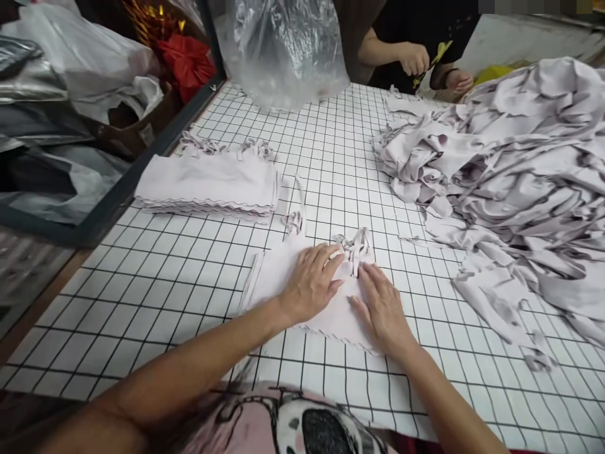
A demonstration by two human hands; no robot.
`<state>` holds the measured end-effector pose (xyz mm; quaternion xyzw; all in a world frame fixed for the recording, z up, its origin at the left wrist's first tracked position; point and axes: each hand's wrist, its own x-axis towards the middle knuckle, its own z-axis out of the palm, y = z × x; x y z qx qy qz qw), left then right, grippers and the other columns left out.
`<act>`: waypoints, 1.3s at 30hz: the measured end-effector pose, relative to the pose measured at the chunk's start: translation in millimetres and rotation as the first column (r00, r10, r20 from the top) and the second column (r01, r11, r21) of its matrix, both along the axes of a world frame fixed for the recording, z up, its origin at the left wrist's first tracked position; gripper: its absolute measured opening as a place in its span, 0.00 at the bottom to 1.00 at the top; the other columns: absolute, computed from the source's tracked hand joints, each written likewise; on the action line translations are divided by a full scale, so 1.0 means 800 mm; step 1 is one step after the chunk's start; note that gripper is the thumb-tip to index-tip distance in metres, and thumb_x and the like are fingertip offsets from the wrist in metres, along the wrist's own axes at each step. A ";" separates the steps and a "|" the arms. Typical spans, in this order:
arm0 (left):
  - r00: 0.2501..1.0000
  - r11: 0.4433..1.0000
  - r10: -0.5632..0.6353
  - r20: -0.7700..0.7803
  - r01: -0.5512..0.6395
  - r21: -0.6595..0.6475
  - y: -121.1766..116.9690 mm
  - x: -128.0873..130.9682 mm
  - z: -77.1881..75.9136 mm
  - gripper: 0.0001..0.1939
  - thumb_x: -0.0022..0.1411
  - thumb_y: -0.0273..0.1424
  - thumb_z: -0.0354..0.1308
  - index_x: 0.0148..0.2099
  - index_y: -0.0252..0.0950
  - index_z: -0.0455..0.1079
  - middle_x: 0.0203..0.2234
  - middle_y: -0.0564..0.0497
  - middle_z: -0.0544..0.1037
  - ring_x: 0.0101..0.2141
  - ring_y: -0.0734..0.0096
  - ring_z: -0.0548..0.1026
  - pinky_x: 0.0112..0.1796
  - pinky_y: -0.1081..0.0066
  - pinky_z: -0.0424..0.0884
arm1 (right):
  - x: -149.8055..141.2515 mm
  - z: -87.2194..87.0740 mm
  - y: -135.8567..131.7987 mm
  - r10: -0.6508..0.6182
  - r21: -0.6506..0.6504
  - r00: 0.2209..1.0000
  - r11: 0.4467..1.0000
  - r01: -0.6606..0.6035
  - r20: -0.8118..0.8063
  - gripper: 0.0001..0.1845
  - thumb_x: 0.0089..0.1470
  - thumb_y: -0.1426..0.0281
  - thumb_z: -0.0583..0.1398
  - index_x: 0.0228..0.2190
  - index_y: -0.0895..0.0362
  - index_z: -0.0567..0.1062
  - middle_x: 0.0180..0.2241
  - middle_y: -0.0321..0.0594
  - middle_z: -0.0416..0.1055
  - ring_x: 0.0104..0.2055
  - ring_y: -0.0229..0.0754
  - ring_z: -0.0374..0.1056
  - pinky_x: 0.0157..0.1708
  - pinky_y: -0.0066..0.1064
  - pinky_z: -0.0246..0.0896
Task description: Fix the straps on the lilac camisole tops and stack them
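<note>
A pale pinkish-grey fabric piece (274, 277) with thin straps and a wavy lower edge lies flat on the grid-lined table (155, 284) in front of me. My left hand (314, 280) rests on its middle, fingers stretched out towards the straps (357, 243). On its right side lies my right hand (380, 306), palm down with fingers extended and thumb apart. Neither hand grips anything that I can see. Up and to the left sits a neat stack (208, 186) of similar folded pieces, their straps gathered at the far side.
A large heap (520, 164) of the same fabric covers the right side. A clear plastic bag (288, 57) hangs over the far edge. Across the table, a co-worker's hands (416, 60) hold something yellow. Bags and a cardboard box (137, 126) crowd the left, beyond a dark frame.
</note>
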<state>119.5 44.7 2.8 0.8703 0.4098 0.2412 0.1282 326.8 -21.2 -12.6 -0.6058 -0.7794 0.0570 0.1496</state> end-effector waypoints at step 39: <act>0.940 0.975 0.222 -0.259 -0.209 0.079 -0.015 -0.089 0.004 0.25 0.69 0.36 0.45 0.63 0.27 0.61 0.65 0.39 0.58 0.67 0.48 0.48 0.63 0.51 0.52 | -0.028 0.048 0.010 -0.049 0.033 0.991 0.998 0.054 -0.127 0.25 0.64 0.60 0.51 0.60 0.52 0.61 0.61 0.48 0.59 0.63 0.51 0.55 0.57 0.48 0.55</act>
